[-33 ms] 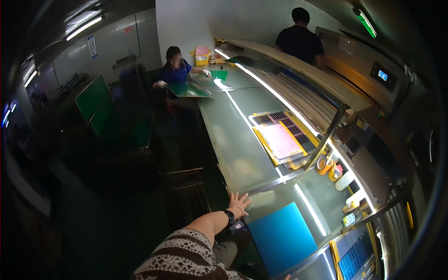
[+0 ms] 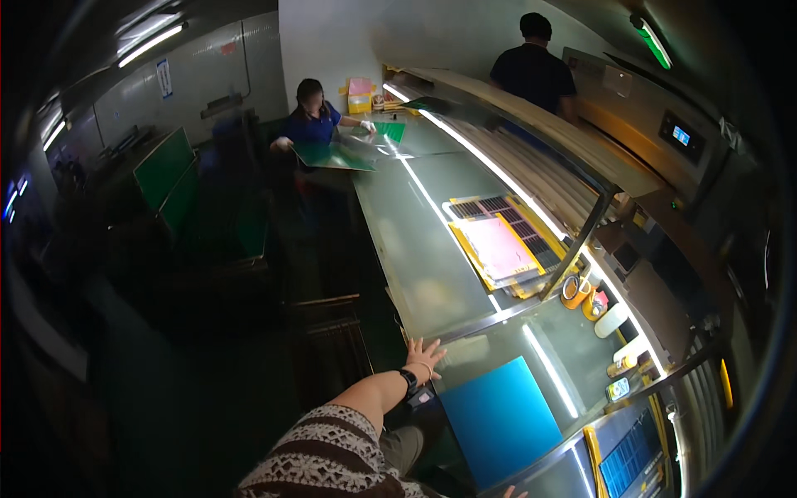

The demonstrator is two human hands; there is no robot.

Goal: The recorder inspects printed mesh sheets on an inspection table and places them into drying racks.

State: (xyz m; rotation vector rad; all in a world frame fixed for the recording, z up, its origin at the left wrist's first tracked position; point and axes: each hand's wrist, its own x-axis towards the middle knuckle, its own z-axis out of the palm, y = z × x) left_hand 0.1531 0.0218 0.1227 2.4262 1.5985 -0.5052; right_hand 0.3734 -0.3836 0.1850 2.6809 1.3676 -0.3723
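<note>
At the near edge, the right hand point(image 2: 515, 494) shows only fingertips; I cannot tell its grip. Beyond, a blue sheet point(image 2: 502, 423) lies flat on the table point(image 2: 577, 353). Past its left corner, the left hand point(image 2: 426, 358) spreads empty fingers apart at the table's left edge. Far left, a co-worker point(image 2: 311, 126) holds a green panel point(image 2: 336, 157).

No wording could be read with certainty. Blurred markings were carried by a narrow white paper sign point(image 2: 164, 77), fixed to the grey panelled wall point(image 2: 199, 75) at the far left. Small pale characters were shown on a blue-lit rectangular screen point(image 2: 682, 134) set into a grey machine point(image 2: 639, 116) at the far right. Dark marks were borne by a pink rectangular sheet point(image 2: 494, 249), and indistinct print by a small yellow-and-white container point(image 2: 618, 389), near right.
</note>
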